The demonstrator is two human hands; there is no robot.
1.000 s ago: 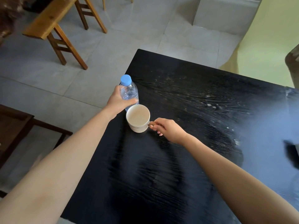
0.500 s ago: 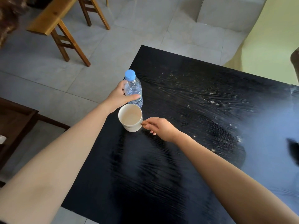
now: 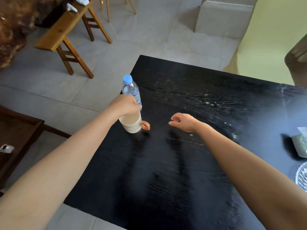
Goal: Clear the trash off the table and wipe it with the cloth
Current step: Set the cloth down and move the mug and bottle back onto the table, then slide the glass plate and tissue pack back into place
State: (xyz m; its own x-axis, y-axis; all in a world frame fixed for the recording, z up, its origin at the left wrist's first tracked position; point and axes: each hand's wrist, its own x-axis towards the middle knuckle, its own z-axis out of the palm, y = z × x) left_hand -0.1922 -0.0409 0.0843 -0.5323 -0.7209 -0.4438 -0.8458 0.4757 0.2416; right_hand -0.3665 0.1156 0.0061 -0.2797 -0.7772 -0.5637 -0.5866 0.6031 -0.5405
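Observation:
A clear water bottle (image 3: 130,89) with a blue cap stands upright near the left edge of the black table (image 3: 166,171). My left hand (image 3: 127,103) is curled around its lower part. Just in front of it stands a white cup (image 3: 131,125) with an orange handle, partly under that hand. My right hand (image 3: 183,122) hovers above the table to the right of the cup, fingers apart and empty. Pale crumbs and smears (image 3: 233,135) dot the tabletop toward the right. No cloth is in sight.
A pale green tissue pack (image 3: 300,143) and a clear glass dish (image 3: 302,178) sit at the table's right edge. On the tiled floor are a wooden bench (image 3: 61,32) to the far left, dark furniture (image 3: 18,130) at left and a cardboard box (image 3: 222,15) beyond.
My right hand let go of the cup's handle and drew back to the right. My left hand turned palm-down over the bottle's base. The cup and bottle now stand close together at the table's edge.

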